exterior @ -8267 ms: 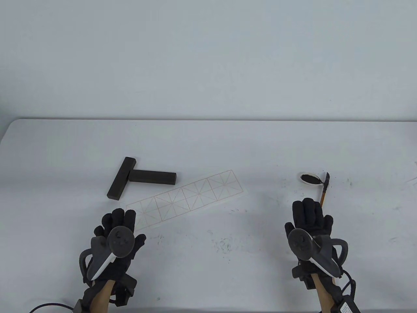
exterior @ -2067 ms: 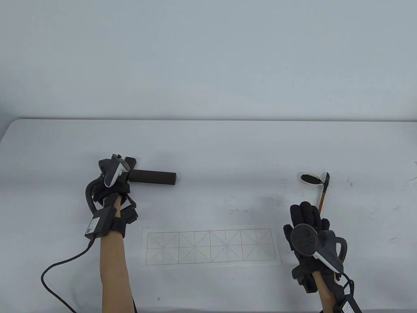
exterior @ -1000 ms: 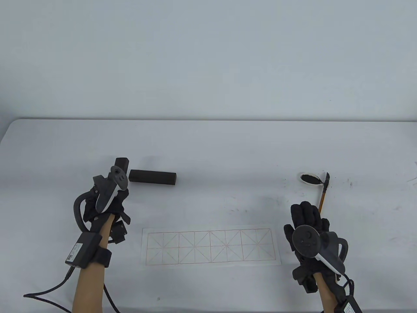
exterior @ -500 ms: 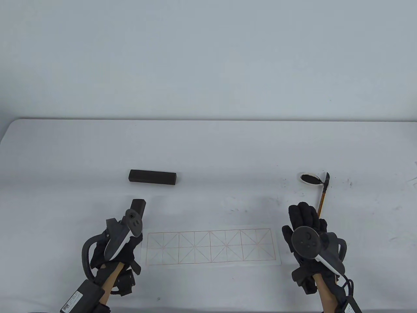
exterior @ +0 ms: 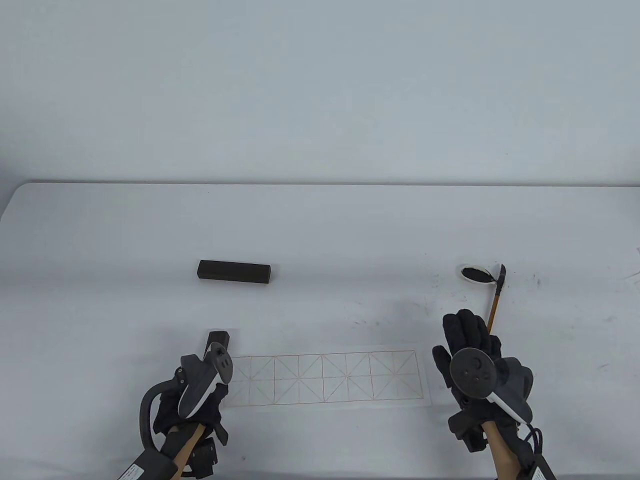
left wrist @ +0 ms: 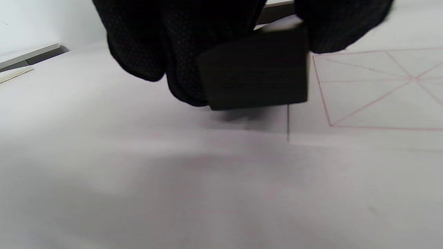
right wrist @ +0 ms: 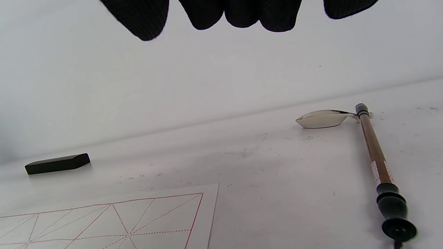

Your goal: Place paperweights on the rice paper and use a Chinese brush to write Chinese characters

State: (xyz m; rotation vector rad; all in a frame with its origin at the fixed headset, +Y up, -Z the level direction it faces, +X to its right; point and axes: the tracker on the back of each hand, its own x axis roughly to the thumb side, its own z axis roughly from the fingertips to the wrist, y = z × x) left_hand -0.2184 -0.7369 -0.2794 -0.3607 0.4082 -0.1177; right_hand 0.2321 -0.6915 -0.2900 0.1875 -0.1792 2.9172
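the left hand (exterior: 192, 400) grips a paperweight (left wrist: 256, 71) just above the paper's (exterior: 325, 377) left edge, long axis across the strip. the right hand (exterior: 472, 360) hovers empty, fingers relaxed, near the brush (right wrist: 375, 155).

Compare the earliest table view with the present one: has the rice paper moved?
Yes. The rice paper lay slanted close beside the paperweight; now it lies straight, nearer the table's front edge, well clear of that paperweight.
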